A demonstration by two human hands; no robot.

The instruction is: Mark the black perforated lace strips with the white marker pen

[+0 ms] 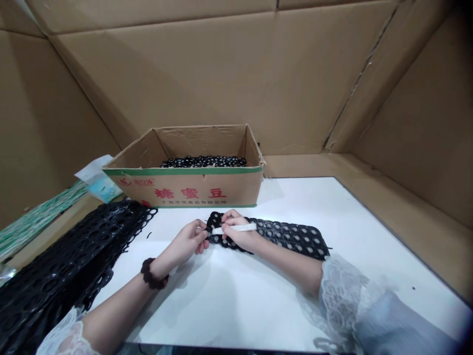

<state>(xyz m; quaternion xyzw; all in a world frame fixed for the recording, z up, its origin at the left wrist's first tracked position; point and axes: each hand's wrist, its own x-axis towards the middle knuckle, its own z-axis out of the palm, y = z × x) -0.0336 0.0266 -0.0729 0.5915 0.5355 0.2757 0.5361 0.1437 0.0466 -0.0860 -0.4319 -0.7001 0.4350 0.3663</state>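
Note:
A black strip with rows of round pale spots [295,236] lies slantwise on the white table. My left hand [192,237] is closed at the strip's left end, thumb and fingers pinching its edge. My right hand [238,231] rests over the left part of the strip, its fingers closed round a slim white pen-like tool [246,227]. The tool's narrow end points left, towards the left fingertips; its exact kind and tip are too small to make out. The fingers cover part of the strip.
Behind the hands stands an open cardboard box [236,190] holding similar black spotted pieces [203,161]. Black sheets with ring-shaped holes [70,251] are heaped at left. Beyond them lie green-and-white strands [44,212] and a pale blue-and-white packet [99,180]. Cardboard walls [207,74] enclose the table [221,315].

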